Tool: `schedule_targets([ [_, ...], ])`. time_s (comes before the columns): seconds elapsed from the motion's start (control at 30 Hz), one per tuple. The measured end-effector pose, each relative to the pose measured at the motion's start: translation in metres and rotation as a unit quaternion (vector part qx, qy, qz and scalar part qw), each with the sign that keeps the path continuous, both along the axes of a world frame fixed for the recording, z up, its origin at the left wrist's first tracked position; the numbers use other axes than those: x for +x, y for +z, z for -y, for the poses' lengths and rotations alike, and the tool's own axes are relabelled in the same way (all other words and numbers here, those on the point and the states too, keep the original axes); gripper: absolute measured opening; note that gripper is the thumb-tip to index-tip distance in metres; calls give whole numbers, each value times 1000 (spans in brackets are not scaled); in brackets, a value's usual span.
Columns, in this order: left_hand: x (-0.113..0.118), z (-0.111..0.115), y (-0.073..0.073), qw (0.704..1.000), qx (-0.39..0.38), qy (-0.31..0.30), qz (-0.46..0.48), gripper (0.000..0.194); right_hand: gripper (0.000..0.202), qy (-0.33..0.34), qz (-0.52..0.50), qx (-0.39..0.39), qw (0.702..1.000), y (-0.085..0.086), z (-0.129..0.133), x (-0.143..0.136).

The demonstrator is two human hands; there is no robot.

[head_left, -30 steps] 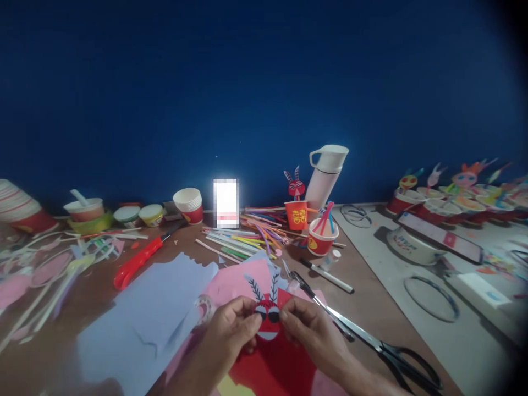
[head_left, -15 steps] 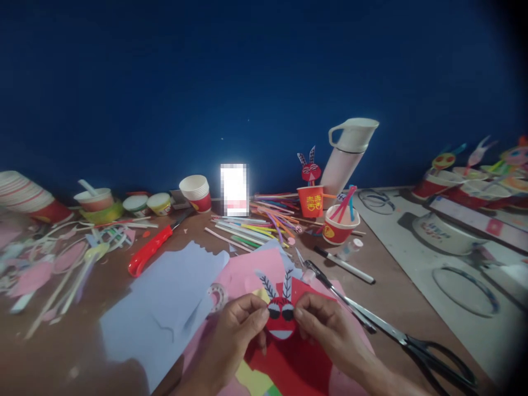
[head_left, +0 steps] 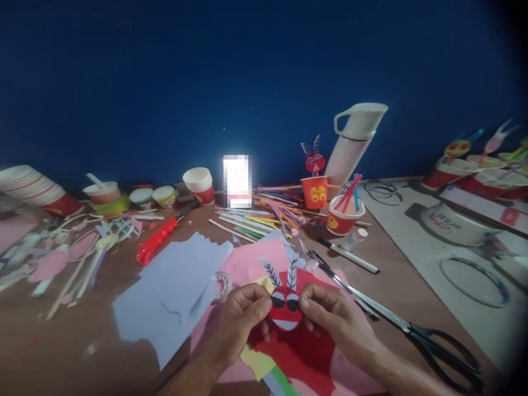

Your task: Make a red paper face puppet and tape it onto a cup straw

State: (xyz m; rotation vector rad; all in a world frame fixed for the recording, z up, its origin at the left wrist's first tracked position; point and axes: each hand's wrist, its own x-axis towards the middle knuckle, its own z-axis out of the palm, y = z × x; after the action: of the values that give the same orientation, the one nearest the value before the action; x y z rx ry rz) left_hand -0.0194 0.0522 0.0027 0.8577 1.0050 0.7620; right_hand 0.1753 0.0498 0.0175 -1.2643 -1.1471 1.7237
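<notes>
Between my two hands is a red paper face cutout with black-and-white eyes, a pale mouth and two leaf-patterned ears on top. My left hand pinches its left edge between thumb and fingers. On the opposite edge, my right hand pinches it the same way. Below the cutout lies red paper over pink paper. Yellow paper pokes out under my left hand. A roll of tape sits just beyond that hand. Large black-handled scissors rest right of my right hand.
Blue paper and a red-handled cutter lie left. Coloured strips, a red cup with a similar face, another cup and a white jug stand behind. A marker lies right. Paper scraps cover the far left.
The camera view has shifted, so the table things appear slightly farther right and mostly higher. Both hands keep their pinch on the face cutout, which appears slightly higher and to the right.
</notes>
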Motion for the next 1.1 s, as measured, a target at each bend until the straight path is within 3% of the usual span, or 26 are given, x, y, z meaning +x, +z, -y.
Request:
schedule_targets([
  [0.27,1,1,-1,1000,9,12,0,25,40,3,-48,-11,999,-5,3,2],
  [0.5,3,-2,5,999,12,38,23,26,40,14,-6,21,1000,-1,1,3],
  [0.8,3,-2,1,998,23,30,42,25,39,10,11,27,1000,-3,1,3],
  [1.1,3,-2,8,999,45,16,15,23,33,-22,-4,37,999,-4,2,5],
])
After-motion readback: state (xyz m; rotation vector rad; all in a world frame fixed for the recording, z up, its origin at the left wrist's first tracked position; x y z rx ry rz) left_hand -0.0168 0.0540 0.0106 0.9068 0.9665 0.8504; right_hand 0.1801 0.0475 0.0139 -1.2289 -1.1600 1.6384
